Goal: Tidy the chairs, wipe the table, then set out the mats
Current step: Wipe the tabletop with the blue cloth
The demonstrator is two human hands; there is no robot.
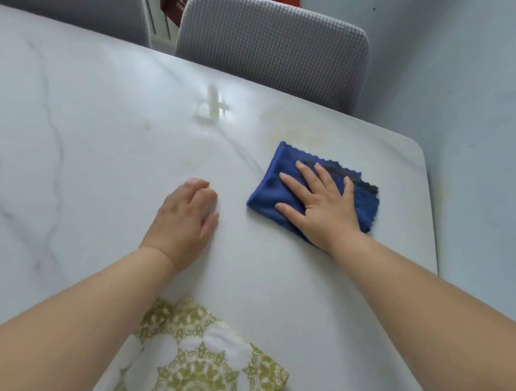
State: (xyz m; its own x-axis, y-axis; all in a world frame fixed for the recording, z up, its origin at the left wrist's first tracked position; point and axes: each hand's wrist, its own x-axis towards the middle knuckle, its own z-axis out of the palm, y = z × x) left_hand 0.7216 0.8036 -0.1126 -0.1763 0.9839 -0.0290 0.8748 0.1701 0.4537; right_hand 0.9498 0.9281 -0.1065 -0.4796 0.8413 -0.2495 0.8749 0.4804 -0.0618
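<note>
Currently the right hand (321, 203) presses flat, fingers spread, on the blue cloth (266, 193) near the right edge of the table (93, 141); the left hand (188, 215) rests beside it, relaxed and holding nothing; the folded mat (204, 368) lies at the near edge; a wide stroke may dampen it or push it off; the yellowish marks (295, 128) beyond the cloth may be missed.

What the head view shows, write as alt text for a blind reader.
The right hand presses a folded blue cloth on the white marble table. The left hand is beside it; a green-patterned mat lies nearer, two grey chairs behind.
</note>
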